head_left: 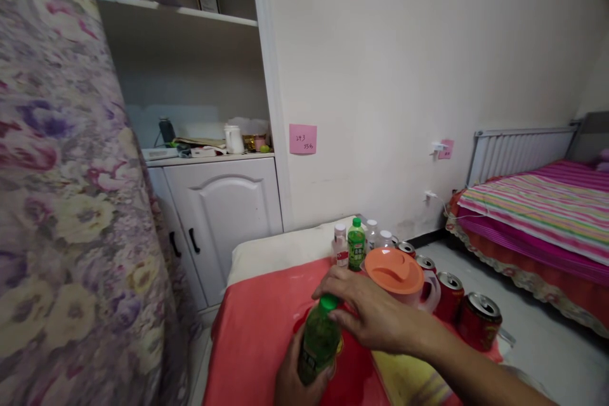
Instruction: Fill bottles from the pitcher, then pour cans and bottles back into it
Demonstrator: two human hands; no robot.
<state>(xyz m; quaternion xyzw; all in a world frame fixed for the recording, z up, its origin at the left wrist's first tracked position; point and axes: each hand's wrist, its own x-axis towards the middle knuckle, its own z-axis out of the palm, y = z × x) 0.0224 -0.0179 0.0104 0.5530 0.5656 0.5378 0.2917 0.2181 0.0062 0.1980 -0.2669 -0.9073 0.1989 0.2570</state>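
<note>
My left hand is wrapped round the lower part of a green plastic drink bottle, which stands nearly upright and leans slightly. At its top, the fingers and thumb of my right hand close round the green cap; whether the cap is loose cannot be seen. Under the bottle lies a shiny red surface, partly hidden by my hands. Just beyond my right hand stands a clear pitcher with an orange lid. A yellow cloth shows beneath my right forearm.
Another green bottle stands at the back beside a clear bottle and other white-capped ones. Several red cans line the table's right side. A red cloth covers the table. Floral curtain at left, bed at right.
</note>
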